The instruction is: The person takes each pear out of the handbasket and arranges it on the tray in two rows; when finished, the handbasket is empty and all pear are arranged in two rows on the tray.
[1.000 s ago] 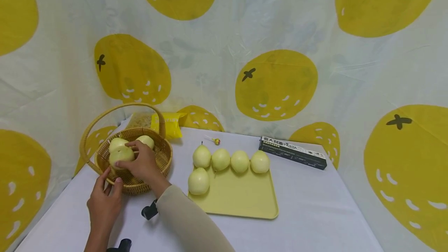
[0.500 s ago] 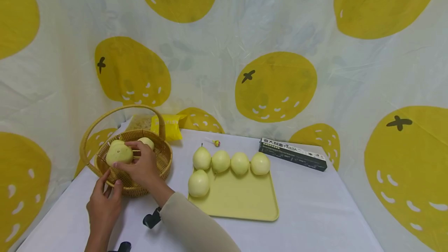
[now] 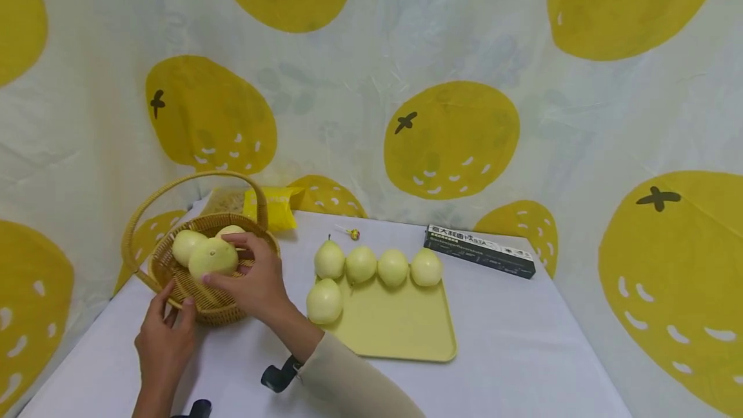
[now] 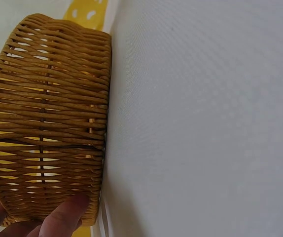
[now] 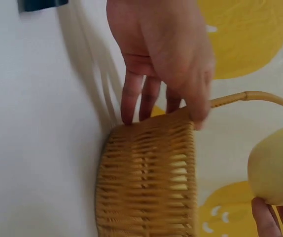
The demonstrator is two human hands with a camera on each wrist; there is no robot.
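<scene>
In the head view my right hand (image 3: 261, 279) pinches a pale yellow-green pear (image 3: 213, 260) between thumb and fingers, over the wicker basket (image 3: 217, 315). This pear (image 5: 277, 165) is raised above the basket's rim in the right wrist view, with fingertips under it. Two more pears lie in the basket, one pear (image 3: 187, 247) at the left and one pear (image 3: 231, 231) partly behind the hand. My left hand (image 3: 165, 340) rests against the basket's near left side, its fingers extended along the outer wall and one fingertip at the rim. The left wrist view shows the woven wall (image 4: 48, 113) close up.
Several pears (image 3: 392, 268) stand along the back and left edges of a yellow tray (image 3: 400, 334). A lollipop (image 3: 354, 234) and a black pasta box (image 3: 478, 250) lie behind it. A yellow bag (image 3: 273, 207) sits behind the basket, whose tall handle (image 3: 200, 174) arches overhead.
My right hand, holding the pear, has shifted right and toward me, away from the left pear in the basket. The pear has turned in the grip. The left hand stays at the basket.
</scene>
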